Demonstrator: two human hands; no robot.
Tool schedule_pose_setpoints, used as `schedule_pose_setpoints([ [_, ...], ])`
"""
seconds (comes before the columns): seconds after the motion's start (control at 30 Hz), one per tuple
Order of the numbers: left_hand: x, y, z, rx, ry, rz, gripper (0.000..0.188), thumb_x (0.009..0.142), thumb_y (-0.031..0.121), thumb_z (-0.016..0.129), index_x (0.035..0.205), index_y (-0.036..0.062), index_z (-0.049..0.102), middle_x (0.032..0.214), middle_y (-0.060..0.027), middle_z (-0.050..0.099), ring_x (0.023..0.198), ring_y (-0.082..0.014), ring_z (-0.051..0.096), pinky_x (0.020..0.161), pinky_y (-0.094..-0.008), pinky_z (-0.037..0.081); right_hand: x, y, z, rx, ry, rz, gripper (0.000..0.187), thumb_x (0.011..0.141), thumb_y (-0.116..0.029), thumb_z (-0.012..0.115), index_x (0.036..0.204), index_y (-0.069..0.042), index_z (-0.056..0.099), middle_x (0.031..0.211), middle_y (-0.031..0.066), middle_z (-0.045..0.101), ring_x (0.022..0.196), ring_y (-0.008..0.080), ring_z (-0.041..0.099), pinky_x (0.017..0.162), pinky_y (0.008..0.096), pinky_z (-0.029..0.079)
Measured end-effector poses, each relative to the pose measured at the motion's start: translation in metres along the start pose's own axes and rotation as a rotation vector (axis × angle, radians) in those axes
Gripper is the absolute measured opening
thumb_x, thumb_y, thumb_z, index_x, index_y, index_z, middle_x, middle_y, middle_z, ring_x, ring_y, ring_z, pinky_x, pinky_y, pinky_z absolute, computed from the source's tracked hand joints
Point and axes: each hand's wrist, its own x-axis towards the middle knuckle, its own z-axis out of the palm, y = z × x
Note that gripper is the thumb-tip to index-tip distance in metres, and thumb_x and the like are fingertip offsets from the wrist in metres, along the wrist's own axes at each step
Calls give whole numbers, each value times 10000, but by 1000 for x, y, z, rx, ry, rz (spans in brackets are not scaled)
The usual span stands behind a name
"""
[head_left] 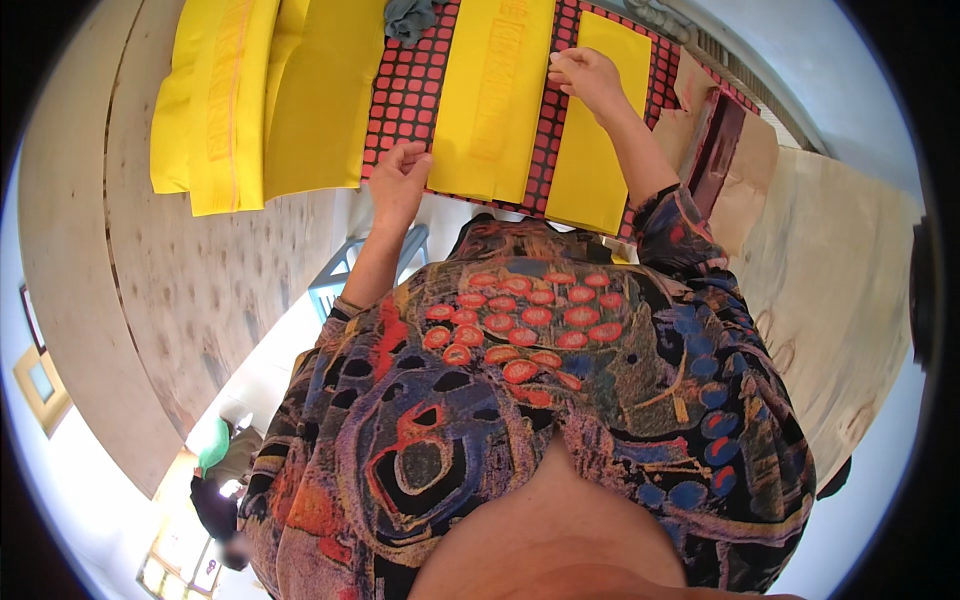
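Note:
A long yellow paper sheet (pixel 494 110) with a stamped pattern down its middle lies in front of me on a red-and-black checked cover. At its lower left edge is my left hand (pixel 397 183), fingers curled in and closed on the paper's edge. My right hand (pixel 588 80) is higher up by the sheet's right edge, thumb and fingers pinched together. Whatever they may grip is too small to make out. Below the right wrist lies a plain yellow strip (pixel 590 150), separated from the sheet by a band of checked cover (pixel 548 135).
At the left, a thick pile of yellow paper (pixel 230 110) overhangs the table edge. A grey cloth (pixel 408 20) lies at the back. Torn brown cardboard (pixel 745 170) is at the right. Wooden boards (pixel 210 280) flank me, with a blue stool (pixel 340 268) below. Another person (pixel 215 505) is at the lower left.

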Motion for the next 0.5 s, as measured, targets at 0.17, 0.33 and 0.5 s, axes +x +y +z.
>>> schedule_pose_setpoints([
  [0.17, -7, -9, -7, 147, -41, 54, 218, 885, 105, 652, 1056, -31, 655, 899, -62, 695, 796, -101, 638, 716, -246, 511, -29, 7, -32, 44, 57, -31, 347, 907, -265, 668, 1114, 9, 616, 997, 88, 678, 900, 156, 687, 737, 258, 527],
  [0.33, -4, -18, -18, 168, 0, 115, 170, 872, 136, 661, 997, 24, 685, 828, -62, 698, 764, -126, 651, 709, -265, 514, -61, 29, -82, 40, 178, -93, 322, 940, -278, 636, 1139, -28, 598, 1045, 71, 691, 953, 148, 677, 786, 250, 506],
  [0.5, -1, 3, -17, 238, 96, 126, 164, 902, 133, 649, 1000, 4, 673, 846, -62, 673, 750, -126, 622, 684, -268, 510, -95, 71, -176, -14, 617, -148, 292, 897, -257, 676, 1053, -16, 629, 939, 81, 710, 856, 159, 699, 739, 277, 527],
])
